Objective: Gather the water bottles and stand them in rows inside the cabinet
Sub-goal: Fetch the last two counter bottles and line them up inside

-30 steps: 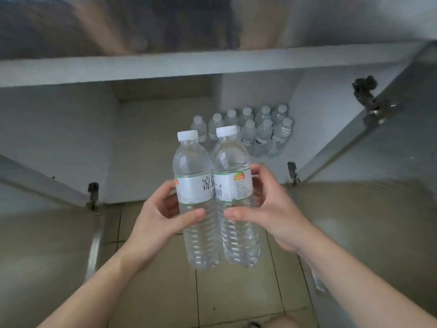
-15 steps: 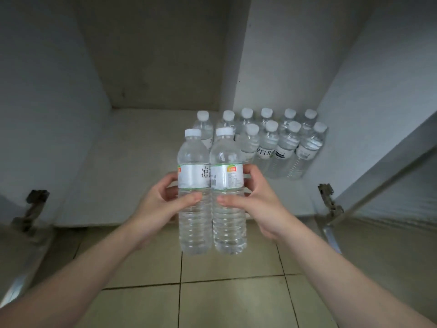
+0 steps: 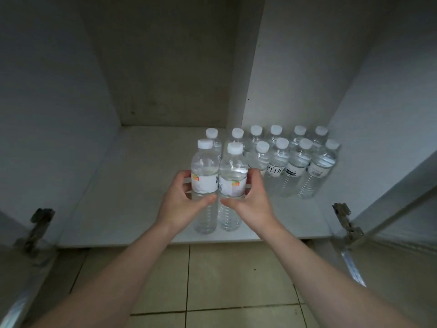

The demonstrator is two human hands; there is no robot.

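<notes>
Two clear water bottles with white caps and white labels stand side by side over the front part of the cabinet floor (image 3: 123, 200). My left hand (image 3: 179, 204) grips the left bottle (image 3: 204, 178) and my right hand (image 3: 253, 202) grips the right bottle (image 3: 233, 183). Whether their bases touch the floor I cannot tell. Behind and to the right, several more bottles (image 3: 295, 162) stand in two rows against the right wall.
The cabinet's left wall (image 3: 47, 114) and right wall (image 3: 378, 102) enclose a white floor. Door hinges show at the left (image 3: 39, 223) and at the right (image 3: 346, 223), with open doors at both edges. Beige floor tiles (image 3: 224, 280) lie in front.
Both hands have carried the two bottles forward from above the tiles into the cabinet, close to the standing rows. The view has moved nearer and lower.
</notes>
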